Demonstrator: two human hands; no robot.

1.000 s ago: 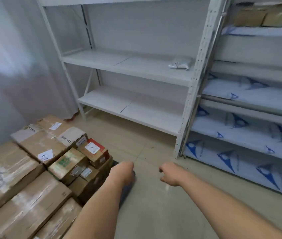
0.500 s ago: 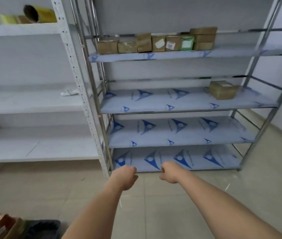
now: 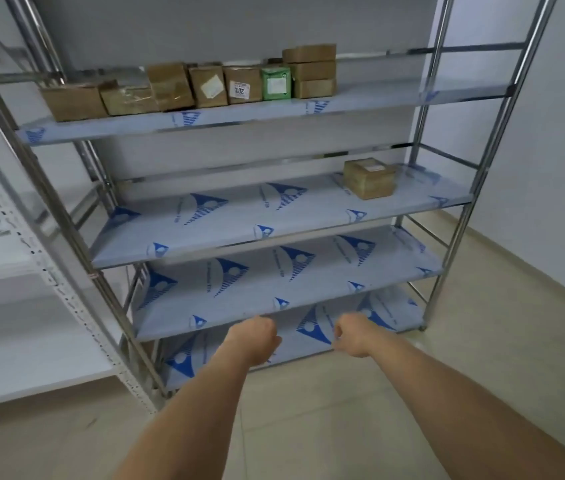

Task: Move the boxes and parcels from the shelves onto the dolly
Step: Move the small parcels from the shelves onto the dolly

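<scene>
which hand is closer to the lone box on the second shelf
Right. The right hand hangs low, almost straight below the box, slightly to its left. The left hand is at the same height but farther left. Neither touches it.

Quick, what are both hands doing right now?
Left hand: fingers curled in, holding nothing.
Right hand: fingers curled in, holding nothing.
</scene>
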